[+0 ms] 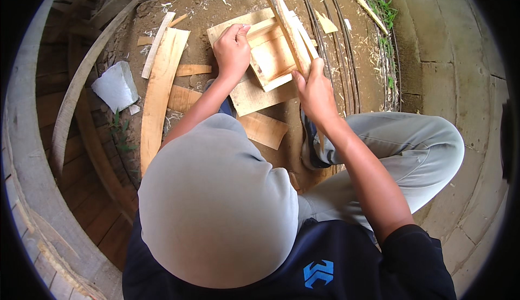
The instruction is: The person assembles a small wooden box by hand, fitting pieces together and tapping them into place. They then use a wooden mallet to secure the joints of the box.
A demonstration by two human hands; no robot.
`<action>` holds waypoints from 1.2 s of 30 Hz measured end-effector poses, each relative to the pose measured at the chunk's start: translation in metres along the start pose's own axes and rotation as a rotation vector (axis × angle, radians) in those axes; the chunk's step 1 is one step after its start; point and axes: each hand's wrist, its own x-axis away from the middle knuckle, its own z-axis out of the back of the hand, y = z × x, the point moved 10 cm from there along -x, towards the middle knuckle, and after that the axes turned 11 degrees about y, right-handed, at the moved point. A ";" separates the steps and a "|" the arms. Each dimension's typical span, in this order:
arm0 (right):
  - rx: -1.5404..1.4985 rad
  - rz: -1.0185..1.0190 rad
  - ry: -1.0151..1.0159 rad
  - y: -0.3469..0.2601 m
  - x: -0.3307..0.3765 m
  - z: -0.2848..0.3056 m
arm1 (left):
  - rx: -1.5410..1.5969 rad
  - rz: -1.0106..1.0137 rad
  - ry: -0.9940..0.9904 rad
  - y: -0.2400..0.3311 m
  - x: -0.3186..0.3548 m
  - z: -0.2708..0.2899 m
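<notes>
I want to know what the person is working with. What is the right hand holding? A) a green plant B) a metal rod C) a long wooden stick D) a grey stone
C: the right hand is closed around a long wooden stick that slants up over the small wooden frame, which the left hand steadies on its board.

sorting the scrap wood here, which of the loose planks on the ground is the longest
The long curved plank lying on the dirt left of the left hand. It runs much farther than the short flat offcuts beside it.
</notes>
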 end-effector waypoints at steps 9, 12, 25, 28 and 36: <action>0.010 0.021 0.000 0.001 -0.001 -0.001 | -0.017 -0.030 0.034 0.000 0.002 0.000; -0.008 0.019 -0.002 0.001 -0.001 -0.001 | -0.010 -0.061 0.063 0.002 0.002 0.001; -0.122 0.003 -0.086 0.004 -0.002 -0.001 | 0.058 0.052 -0.111 -0.010 0.007 -0.001; -0.077 -0.001 -0.090 0.003 -0.002 -0.002 | 0.100 0.099 -0.134 -0.011 0.005 -0.003; -0.135 0.002 -0.056 0.000 -0.002 0.003 | 0.073 -0.006 -0.123 -0.004 0.007 0.001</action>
